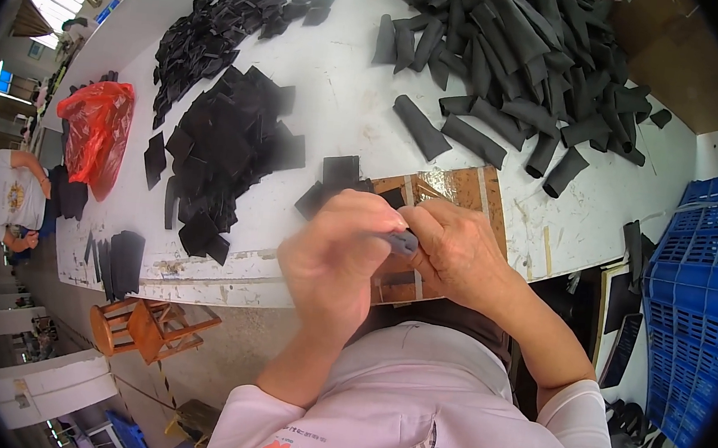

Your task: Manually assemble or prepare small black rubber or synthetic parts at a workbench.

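Head | grey tube (403,244) is pinched by left hand (335,252) and right hand (460,247), together | long axis roughly crosswise, between them

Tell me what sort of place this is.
Probably a workshop or small factory: dark rolled pieces and flat black pieces lie heaped on a white worktable, a blue plastic crate is at the right, and another person is farther off to the left.

The left hand (338,244) and right hand (462,249) curl close together.
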A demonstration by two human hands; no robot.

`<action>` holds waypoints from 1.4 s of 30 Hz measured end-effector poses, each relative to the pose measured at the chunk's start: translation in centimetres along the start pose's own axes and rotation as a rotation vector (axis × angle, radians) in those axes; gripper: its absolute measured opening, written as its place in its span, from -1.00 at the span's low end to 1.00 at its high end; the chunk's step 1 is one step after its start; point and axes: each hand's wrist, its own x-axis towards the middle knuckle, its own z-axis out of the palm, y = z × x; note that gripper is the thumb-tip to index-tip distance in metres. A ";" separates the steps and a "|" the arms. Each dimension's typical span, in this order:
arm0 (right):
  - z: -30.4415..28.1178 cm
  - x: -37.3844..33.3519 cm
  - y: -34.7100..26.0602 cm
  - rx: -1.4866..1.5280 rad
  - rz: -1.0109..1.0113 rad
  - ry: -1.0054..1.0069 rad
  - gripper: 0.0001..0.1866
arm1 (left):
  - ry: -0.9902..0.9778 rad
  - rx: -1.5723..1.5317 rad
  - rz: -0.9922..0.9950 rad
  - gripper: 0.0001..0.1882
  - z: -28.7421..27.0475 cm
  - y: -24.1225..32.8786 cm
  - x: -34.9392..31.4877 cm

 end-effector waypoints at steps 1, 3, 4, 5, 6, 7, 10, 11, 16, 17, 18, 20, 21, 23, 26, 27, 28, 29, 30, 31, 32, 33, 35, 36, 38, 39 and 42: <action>-0.5 0.3 -0.5 0.001 -0.001 -0.002 -0.67 | 0.085 -0.184 -0.008 -0.86 0.2 0.2 0.0; -1.3 0.9 -1.2 -0.028 -0.018 0.071 -0.73 | 0.243 -0.320 -0.061 -0.82 0.0 1.0 -0.1; -1.1 1.0 -1.1 -0.025 -0.019 0.072 -0.73 | 0.243 -0.317 -0.061 -0.82 -0.5 1.2 -0.2; -0.7 0.9 -0.8 -0.062 -0.059 0.041 -0.78 | 0.273 -0.298 -0.108 -0.83 -1.0 1.2 -0.3; -0.1 0.6 -0.5 -0.105 -0.094 0.007 -0.77 | 0.303 -0.286 -0.159 -0.83 -1.4 1.0 -0.7; 0.9 0.4 0.5 -0.050 -0.079 -0.014 -0.75 | 0.269 -0.279 -0.201 -0.83 -1.6 0.0 -1.0; 1.1 0.0 1.1 0.019 -0.062 -0.059 -0.74 | 0.180 -0.185 -0.118 -0.81 -1.4 0.2 -0.8; 0.9 -0.2 1.1 0.019 -0.060 -0.060 -0.74 | 0.276 -0.099 -0.148 -0.80 -0.9 0.9 -0.6; 0.0 0.2 0.1 0.038 -0.037 0.061 -0.76 | 0.108 0.229 -0.041 -0.88 -2.0 0.9 0.8; 0.0 0.3 -0.1 0.042 -0.035 0.055 -0.76 | 0.120 0.253 0.041 -0.87 -2.3 0.9 0.8; 0.0 0.3 -0.5 -0.053 -0.086 0.035 -0.76 | 0.130 0.275 0.122 -0.87 -2.5 1.0 0.6; 0.5 0.3 -0.6 -0.143 -0.132 0.005 -0.75 | 0.151 0.268 0.120 -0.87 -2.6 0.9 0.3; 0.9 0.2 -0.3 -0.129 -0.113 0.018 -0.76 | 0.147 0.318 0.147 -0.87 -2.6 0.8 0.3; 1.2 -0.1 0.1 -0.110 -0.086 0.020 -0.75 | 0.134 0.363 0.147 -0.87 -2.5 0.9 0.3; 1.2 0.2 0.2 -0.092 -0.107 0.028 -0.76 | 0.079 0.324 0.163 -0.87 -3.1 0.4 0.5; 1.2 0.0 0.2 -0.080 -0.078 0.014 -0.75 | 0.021 0.337 0.189 -0.91 -3.4 0.3 0.5; 1.1 -0.1 0.2 -0.069 -0.050 0.001 -0.74 | 0.020 0.341 0.187 -0.91 -3.7 0.0 0.4; 0.6 0.1 0.3 -0.065 -0.048 0.002 -0.74 | 0.018 0.378 0.175 -0.91 -4.0 -0.4 0.3; -0.1 0.6 0.4 -0.059 -0.106 -0.060 -0.76 | 0.019 0.420 0.161 -0.89 -4.4 -0.9 0.0; -1.1 1.3 0.3 -0.057 -0.163 -0.120 -0.76 | 0.094 0.496 0.036 -0.80 -5.1 -1.5 -0.7; -2.5 2.4 -0.1 0.213 -0.117 -0.062 -0.76 | 0.093 0.500 0.034 -0.80 -5.5 -2.1 -1.1; -3.9 3.9 -0.5 0.483 -0.069 -0.004 -0.72 | 0.109 0.665 -0.058 -0.77 -6.1 -2.8 -1.5; -5.8 6.9 1.3 0.613 0.247 0.159 -0.53 | 0.108 0.810 -0.152 -0.74 -6.5 -5.1 -2.1; -5.5 7.2 3.0 0.294 0.123 0.350 -0.51 | 0.181 0.989 -0.274 -0.75 -6.4 -6.6 -2.4; -4.4 5.4 1.7 0.323 0.289 0.311 -0.54 | 0.296 1.190 -0.409 -0.76 -8.2 -8.6 -2.7; -3.4 3.9 0.6 0.453 0.398 0.306 -0.51 | 0.287 1.100 -0.512 -0.78 -8.8 -9.4 -2.9; -0.5 -0.9 -1.2 0.563 0.470 0.079 -0.69 | 0.329 0.938 -0.602 -0.85 -9.5 -9.4 -3.1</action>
